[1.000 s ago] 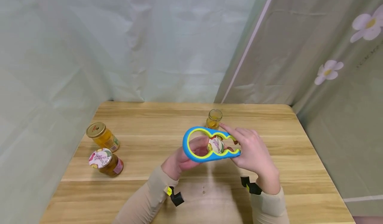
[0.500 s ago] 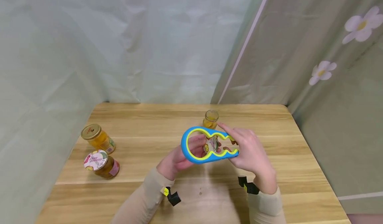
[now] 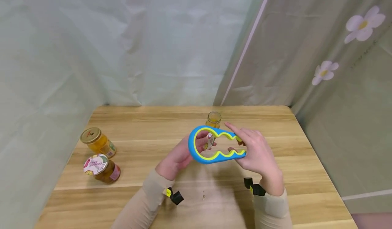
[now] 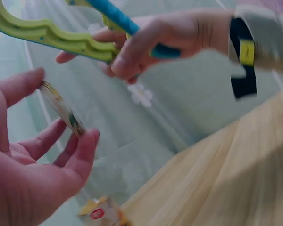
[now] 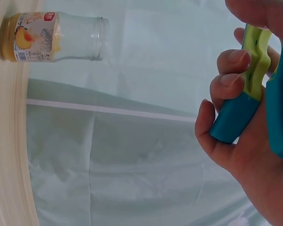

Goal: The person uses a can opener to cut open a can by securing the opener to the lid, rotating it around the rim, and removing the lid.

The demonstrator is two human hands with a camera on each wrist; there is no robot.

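In the head view my left hand (image 3: 179,156) pinches a patterned round jar lid (image 3: 209,141) by its edge. The left wrist view shows that lid (image 4: 62,109) nearly edge-on between the thumb and fingers. My right hand (image 3: 260,150) grips the two handles of a blue and yellow-green jar opener (image 3: 192,147). Seen from the head, its wide loop lies in front of the left fingers and the lid. Behind both hands stands a lidless glass jar (image 3: 213,117), partly hidden by the opener; the right wrist view shows its fruit label (image 5: 35,37) and open mouth.
On the left of the wooden table (image 3: 147,174) are two lidded jars, one with a gold lid (image 3: 91,135) and one with a patterned lid (image 3: 96,164). A few small drops (image 3: 203,195) lie near the front. Curtains (image 3: 171,52) hang behind the table.
The left hand has drawn the lid leftward and away from the opener's scalloped grips, turning it toward edge-on. The opener has risen slightly, still in the right hand. The head view has shifted slightly.
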